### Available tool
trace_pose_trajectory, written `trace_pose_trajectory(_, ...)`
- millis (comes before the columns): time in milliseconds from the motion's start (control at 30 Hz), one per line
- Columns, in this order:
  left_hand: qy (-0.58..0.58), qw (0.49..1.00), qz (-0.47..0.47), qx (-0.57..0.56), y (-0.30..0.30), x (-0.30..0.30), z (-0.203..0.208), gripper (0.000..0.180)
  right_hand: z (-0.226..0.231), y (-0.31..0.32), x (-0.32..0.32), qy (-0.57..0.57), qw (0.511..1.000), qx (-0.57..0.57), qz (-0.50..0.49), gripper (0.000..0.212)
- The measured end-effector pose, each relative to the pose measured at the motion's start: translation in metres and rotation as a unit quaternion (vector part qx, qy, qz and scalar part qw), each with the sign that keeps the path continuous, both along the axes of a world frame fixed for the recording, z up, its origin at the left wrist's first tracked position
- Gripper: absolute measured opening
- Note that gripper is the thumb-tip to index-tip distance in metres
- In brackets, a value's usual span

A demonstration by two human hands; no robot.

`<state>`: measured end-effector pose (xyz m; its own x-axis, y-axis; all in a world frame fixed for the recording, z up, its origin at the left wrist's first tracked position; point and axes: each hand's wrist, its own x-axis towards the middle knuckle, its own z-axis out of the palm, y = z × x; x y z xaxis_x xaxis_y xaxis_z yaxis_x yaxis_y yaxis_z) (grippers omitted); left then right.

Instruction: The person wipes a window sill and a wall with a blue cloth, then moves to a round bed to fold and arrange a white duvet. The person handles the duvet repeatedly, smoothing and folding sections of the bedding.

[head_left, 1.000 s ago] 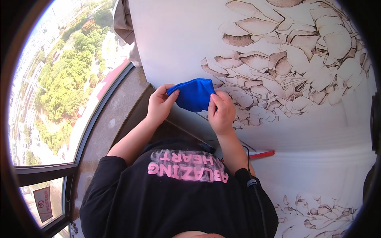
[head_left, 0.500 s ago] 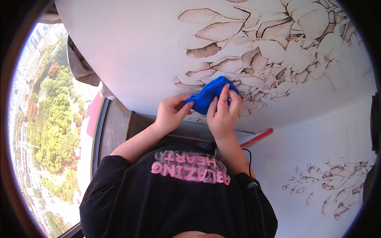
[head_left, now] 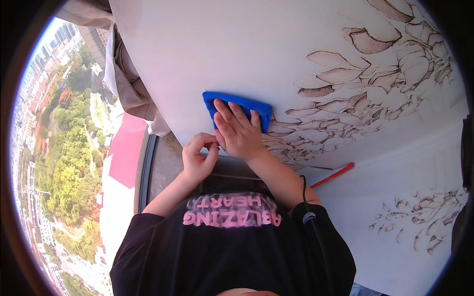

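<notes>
So my right hand (head_left: 240,136) is splayed wide over a blue cloth (head_left: 250,103) against the wall (head_left: 165,59). Left hand (head_left: 197,157) is curled narrow just beside it

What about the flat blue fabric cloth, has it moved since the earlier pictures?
Yes. Against the brown leaf pattern on the white wall, the blue cloth has shifted left and upward.

Blue cloth (head_left: 257,105) — only partly visible
</notes>
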<state>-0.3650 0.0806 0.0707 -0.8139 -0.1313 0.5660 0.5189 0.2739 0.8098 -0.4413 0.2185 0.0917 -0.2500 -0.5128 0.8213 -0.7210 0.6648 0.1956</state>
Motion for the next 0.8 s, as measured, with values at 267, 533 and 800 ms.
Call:
trace_pose_trajectory(267,0.003,1.000,0.014,-0.001,-0.051,0.004,-0.004,0.009,0.001,0.013,-0.011,0.092,0.989,-0.047,-0.108,0.040)
trace_pose_trajectory(533,0.065,0.997,0.038,-0.010,-0.066,0.005,0.001,0.014,0.045,-0.081,-0.007,0.124,0.990,0.021,-0.071,0.041)
trace_pose_trajectory(800,0.051,0.994,0.074,0.067,-0.085,0.023,-0.017,0.011,-0.057,-0.085,0.010,0.016,0.976,0.216,-0.030,0.048)
